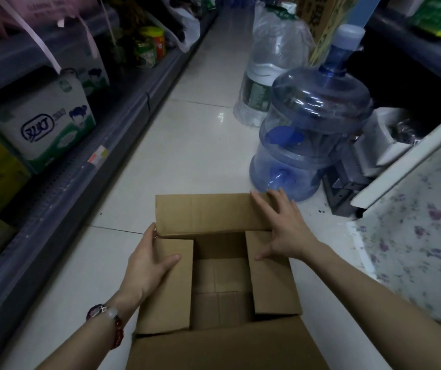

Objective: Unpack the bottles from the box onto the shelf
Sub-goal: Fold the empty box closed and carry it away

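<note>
A brown cardboard box (203, 212) stands on the white tiled floor in front of me, its flaps partly folded. Through the gap between the flaps I see only bare cardboard at the bottom; no bottles show inside. My left hand (147, 263) lies flat on the left side flap, fingers at the flap's far corner. My right hand (280, 225) rests spread across the far flap and the right side flap. The grey shelf (62, 182) runs along the left of the aisle.
Cartons with cartoon print (43, 121) and jars (151, 46) fill the left shelf. A large blue water jug (310, 129) stands just beyond the box's far right corner, a bagged one (270, 62) behind it. A flowered cloth (414, 222) lies to the right.
</note>
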